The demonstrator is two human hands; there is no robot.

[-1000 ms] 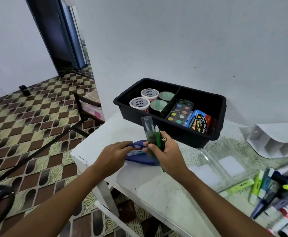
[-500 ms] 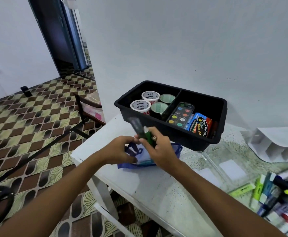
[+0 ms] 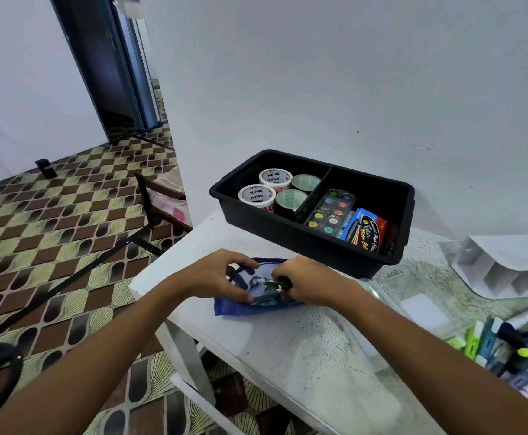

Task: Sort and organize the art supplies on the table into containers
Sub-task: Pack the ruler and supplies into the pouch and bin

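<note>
A blue pouch (image 3: pixel 234 309) lies open near the left corner of the white table (image 3: pixel 287 356). My left hand (image 3: pixel 215 279) grips the pouch's near-left edge and holds its mouth open. My right hand (image 3: pixel 309 285) holds a green pen bundle (image 3: pixel 267 282) that lies flat inside the pouch mouth. Behind them stands a black divided bin (image 3: pixel 382 196) with tape rolls (image 3: pixel 256 196) in its left half and a paint palette (image 3: pixel 330 211) and a crayon box (image 3: pixel 364 230) in its right half.
Several markers and paint tubes (image 3: pixel 507 350) lie at the table's right edge. A clear plastic case (image 3: pixel 419 296) sits right of the pouch, and a white divider tray (image 3: pixel 507 268) lies at the back right. A wooden chair (image 3: pixel 159 199) stands left of the table.
My right hand has lowered the pens from upright above the pouch down into its mouth. My left hand has pulled the pouch open. The view has tilted down.
</note>
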